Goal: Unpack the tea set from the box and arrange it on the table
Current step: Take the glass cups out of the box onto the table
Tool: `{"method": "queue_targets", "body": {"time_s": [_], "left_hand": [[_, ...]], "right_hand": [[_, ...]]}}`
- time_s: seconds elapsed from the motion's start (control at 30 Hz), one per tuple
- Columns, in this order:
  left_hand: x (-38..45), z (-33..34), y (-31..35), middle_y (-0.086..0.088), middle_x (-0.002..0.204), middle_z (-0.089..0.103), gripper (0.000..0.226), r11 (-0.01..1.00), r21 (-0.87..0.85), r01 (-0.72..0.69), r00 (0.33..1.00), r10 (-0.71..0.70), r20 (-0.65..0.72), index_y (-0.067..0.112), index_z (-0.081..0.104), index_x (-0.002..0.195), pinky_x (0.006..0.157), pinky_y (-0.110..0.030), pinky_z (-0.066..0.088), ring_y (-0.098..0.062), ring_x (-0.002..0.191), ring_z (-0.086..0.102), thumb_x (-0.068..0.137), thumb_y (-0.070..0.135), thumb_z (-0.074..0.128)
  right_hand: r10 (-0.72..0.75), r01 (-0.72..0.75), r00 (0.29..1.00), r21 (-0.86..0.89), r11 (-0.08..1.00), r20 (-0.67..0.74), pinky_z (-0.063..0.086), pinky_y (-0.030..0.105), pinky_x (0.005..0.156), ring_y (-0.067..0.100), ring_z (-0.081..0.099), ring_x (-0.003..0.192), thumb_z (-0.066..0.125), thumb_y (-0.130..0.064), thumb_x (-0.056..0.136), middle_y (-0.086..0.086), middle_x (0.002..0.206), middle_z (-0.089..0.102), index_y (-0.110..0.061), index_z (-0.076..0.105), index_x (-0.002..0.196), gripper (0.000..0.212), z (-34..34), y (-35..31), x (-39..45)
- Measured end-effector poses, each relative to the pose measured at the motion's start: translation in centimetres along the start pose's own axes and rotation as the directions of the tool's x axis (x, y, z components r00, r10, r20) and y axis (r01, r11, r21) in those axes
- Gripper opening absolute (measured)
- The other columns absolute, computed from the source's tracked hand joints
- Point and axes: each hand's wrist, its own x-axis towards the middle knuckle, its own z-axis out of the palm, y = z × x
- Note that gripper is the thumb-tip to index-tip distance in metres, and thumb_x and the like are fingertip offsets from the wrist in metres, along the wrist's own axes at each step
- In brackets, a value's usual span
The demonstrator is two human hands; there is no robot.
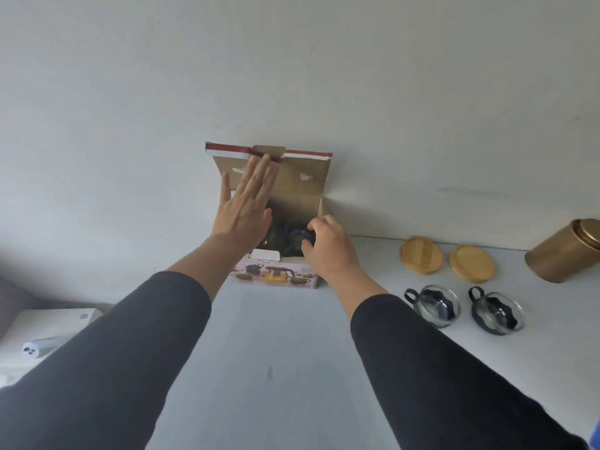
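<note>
The box stands open in the middle of the frame, at the far edge of the table, with its lid up against the wall. The left hand lies flat on the lid, fingers straight and a little apart, holding nothing. The right hand reaches into the opening, its fingers curled near a dark glass piece; I cannot tell if they already clamp it. At the right of the frame two glass cups and two wooden coasters already lie on the table. The glass is probably light, smooth and fragile, so I would take it by the handle or rim and lift it straight.
</note>
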Motion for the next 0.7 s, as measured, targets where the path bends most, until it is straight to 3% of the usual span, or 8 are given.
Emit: {"method": "queue_targets", "body": {"time_s": [0.23,0.33,0.43,0.6,0.7], "left_hand": [[4.8,1.9,-1.7,-0.001,0.159,-0.019,0.073,0.976,0.131,-0.175,0.984,0.168,0.063,0.022,-0.009,0.152,0.116,-0.051,-0.007,-0.022,0.147,-0.016,0.098,0.028,0.040],[6.1,2.4,-1.8,-0.002,0.160,-0.015,0.073,0.936,0.152,-0.317,0.948,0.309,0.071,0.027,0.005,0.153,0.114,-0.057,-0.005,-0.025,0.147,-0.013,0.095,0.019,0.049],[7.1,3.2,-1.7,-0.001,0.160,-0.013,0.066,0.887,0.178,-0.427,0.904,0.415,0.101,0.030,0.026,0.148,0.109,-0.067,-0.004,-0.027,0.147,-0.016,0.091,0.016,0.055],[7.4,4.6,-1.6,0.002,0.157,-0.025,0.056,0.852,0.224,-0.472,0.880,0.442,0.172,0.036,0.034,0.143,0.102,-0.070,-0.013,-0.022,0.144,-0.026,0.090,0.034,0.055],[7.4,4.9,-1.8,0.005,0.151,-0.033,0.051,0.854,0.216,-0.474,0.880,0.451,0.149,0.035,0.038,0.141,0.102,-0.069,-0.015,-0.019,0.143,-0.027,0.092,0.036,0.053]], "right_hand": [[0.078,-0.033,0.984,-0.265,0.964,0.160,0.052,0.030,0.080,0.026,0.061,0.098,0.059,-0.016,0.089,0.007,0.107,0.066,-0.012,0.067,0.110,0.023,2.5,-0.8,3.2],[0.099,-0.009,0.970,-0.375,0.927,0.223,0.044,0.026,0.065,0.025,0.063,0.088,0.061,-0.024,0.087,0.005,0.094,0.069,-0.014,0.069,0.099,0.017,3.0,-1.3,4.1],[0.125,-0.010,0.961,-0.420,0.908,0.248,0.041,0.027,0.061,0.023,0.064,0.082,0.067,-0.032,0.083,0.002,0.086,0.068,-0.018,0.068,0.094,0.018,3.6,-1.3,4.8],[0.164,-0.029,0.940,-0.408,0.912,0.300,0.049,0.031,0.075,0.026,0.064,0.097,0.060,-0.022,0.090,0.007,0.104,0.067,-0.013,0.063,0.113,0.024,4.1,-1.4,5.3],[0.201,-0.054,0.925,-0.410,0.910,0.324,0.046,0.030,0.073,0.026,0.063,0.097,0.059,-0.019,0.089,0.008,0.105,0.066,-0.013,0.062,0.113,0.025,4.1,-1.5,5.4]]}}
